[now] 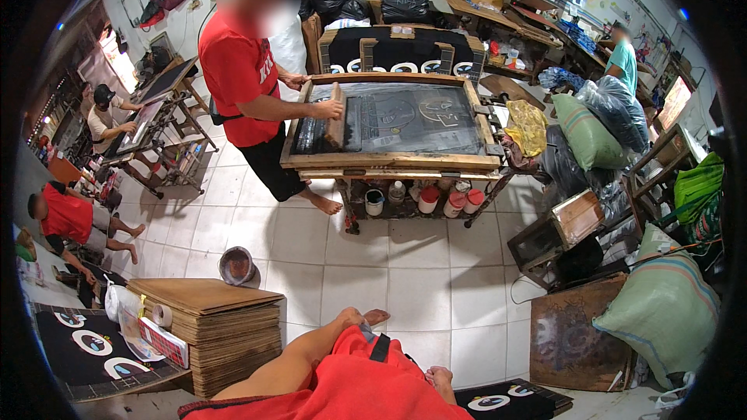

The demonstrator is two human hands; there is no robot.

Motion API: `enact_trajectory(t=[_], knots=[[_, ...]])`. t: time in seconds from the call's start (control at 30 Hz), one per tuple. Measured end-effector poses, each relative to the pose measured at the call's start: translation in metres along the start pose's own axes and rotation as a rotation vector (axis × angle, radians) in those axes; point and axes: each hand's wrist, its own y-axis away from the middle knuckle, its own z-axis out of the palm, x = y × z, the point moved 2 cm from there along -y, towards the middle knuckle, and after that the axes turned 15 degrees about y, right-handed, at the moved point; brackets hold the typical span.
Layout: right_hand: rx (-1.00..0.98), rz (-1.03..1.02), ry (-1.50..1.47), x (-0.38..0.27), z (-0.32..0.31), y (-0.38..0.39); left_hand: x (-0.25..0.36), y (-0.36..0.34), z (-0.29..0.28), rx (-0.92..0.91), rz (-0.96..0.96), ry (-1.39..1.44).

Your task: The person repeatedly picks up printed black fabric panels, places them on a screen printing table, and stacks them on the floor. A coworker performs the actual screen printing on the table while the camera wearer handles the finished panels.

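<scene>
Left hand rests on red cloth across the lap

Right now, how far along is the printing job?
Done: printed black pieces lie lower left. In hand: a co-worker's hand holds a squeegee on the screen frame. Left: how many remain cannot be told. The wearer's own hands are out of view.
</scene>
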Motion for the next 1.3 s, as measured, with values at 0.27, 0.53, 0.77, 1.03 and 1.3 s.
enact_trajectory(t=[0.27,0.53,0.77,1.03,1.3], knots=[[0.006,-0.055,-0.037,0.002,0.003,-0.002,-0.004,-0.004,0.000,0.019,0.044,-0.053],[-0.016,-0.093,-0.035,0.003,0.003,-0.002,-0.002,-0.005,0.000,0.001,0.010,-0.041],[0.031,-0.064,0.001,-0.007,-0.001,0.012,0.001,-0.004,0.001,-0.013,0.006,-0.084],[0.033,-0.058,-0.059,-0.005,0.000,0.007,0.003,0.001,0.002,0.022,-0.007,-0.029],[0.046,-0.027,-0.049,-0.001,-0.001,0.002,-0.004,-0.005,0.003,0.026,0.032,-0.036]])
